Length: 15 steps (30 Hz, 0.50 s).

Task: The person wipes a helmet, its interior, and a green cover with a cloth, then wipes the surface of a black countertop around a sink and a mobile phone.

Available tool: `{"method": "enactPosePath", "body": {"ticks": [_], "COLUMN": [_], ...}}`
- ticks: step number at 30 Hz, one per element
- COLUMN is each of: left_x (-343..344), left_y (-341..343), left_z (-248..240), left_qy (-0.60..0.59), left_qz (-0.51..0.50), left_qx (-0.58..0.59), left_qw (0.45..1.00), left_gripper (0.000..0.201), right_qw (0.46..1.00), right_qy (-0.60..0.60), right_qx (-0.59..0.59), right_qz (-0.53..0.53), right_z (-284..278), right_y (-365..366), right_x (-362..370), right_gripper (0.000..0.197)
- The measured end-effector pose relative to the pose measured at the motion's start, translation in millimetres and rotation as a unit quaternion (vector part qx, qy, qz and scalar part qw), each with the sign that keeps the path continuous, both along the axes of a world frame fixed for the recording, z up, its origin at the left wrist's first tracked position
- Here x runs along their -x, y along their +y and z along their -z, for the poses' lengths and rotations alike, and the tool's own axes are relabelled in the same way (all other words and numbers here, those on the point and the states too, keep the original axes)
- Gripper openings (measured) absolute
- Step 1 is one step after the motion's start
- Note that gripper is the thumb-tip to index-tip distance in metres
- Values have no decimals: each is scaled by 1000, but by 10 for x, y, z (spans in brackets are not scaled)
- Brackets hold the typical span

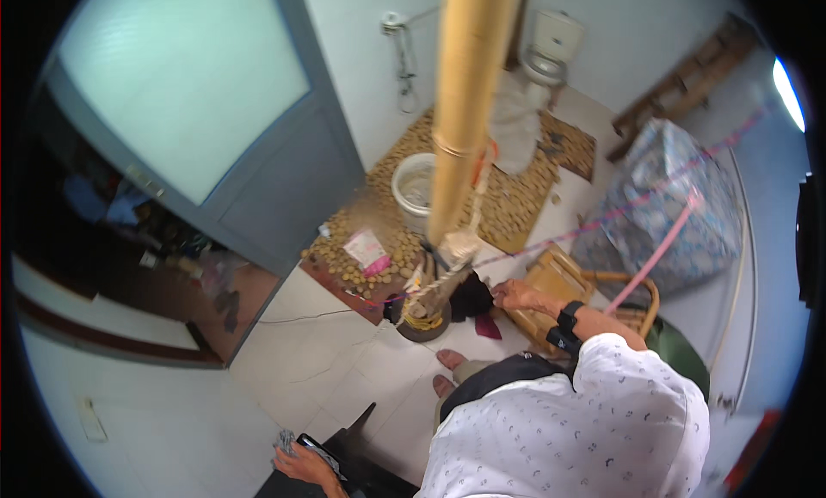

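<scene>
- Far left: I see a grey-blue door (258, 154) with a large frosted pane, standing open; behind it a dim space with clutter that I cannot make out.
- Lower left: white tiled floor (335, 360). At the bottom edge a hand (303, 465) comes in, its fingers closed around a small dark flat object (311, 446) with a bit of patterned cloth by it; I cannot tell whose hand this is, so I do not log it as the wearer's left.
- Centre left: a pebble-pattern mat (508, 197) with a pink and white packet (366, 249) lying on it, and a white bucket (415, 185) further back.
- Centre: a thick bamboo pole (465, 102) runs upright through the view. Its lower end is bound with pale rope (456, 257) and sits in a dark round base (423, 322) on the floor.
- Just right of the base: dark cloth (471, 297) and the right hand (514, 295), reaching forward and low, touching the cloth beside the pole foot. Whether its fingers grip anything or lie loose, I cannot tell. A black watch (568, 314) is on the wrist; sleeve is white, patterned.
- Right of the hand: a small wooden stool (555, 279), a pink cord (654, 253) stretched across, and a large bundle in blue floral wrap (680, 197).
- Back right: a white toilet (551, 51).
</scene>
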<state>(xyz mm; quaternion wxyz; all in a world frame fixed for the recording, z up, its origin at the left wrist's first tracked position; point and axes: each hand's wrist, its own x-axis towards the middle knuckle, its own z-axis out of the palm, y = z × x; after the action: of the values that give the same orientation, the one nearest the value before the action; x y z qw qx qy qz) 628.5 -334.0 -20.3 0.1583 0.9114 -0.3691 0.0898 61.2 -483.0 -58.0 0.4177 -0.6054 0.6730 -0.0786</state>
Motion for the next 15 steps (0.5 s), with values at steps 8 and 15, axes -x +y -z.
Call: {"method": "enactPosePath", "body": {"ticks": [8, 15], "left_x": [-124, -66], "left_y": [145, 285], "left_z": [113, 114], "left_qy": [-36, -32], "left_qz": [108, 217], "left_qx": [19, 33], "left_qw": [993, 975], "left_gripper": [50, 46], "right_qw": [989, 988], "right_qy": [-49, -67], "right_qx": [-44, -26], "right_qz": [129, 135], "right_z": [-230, -438], "right_y": [759, 837], "right_x": [28, -18], "right_gripper": [32, 16]}}
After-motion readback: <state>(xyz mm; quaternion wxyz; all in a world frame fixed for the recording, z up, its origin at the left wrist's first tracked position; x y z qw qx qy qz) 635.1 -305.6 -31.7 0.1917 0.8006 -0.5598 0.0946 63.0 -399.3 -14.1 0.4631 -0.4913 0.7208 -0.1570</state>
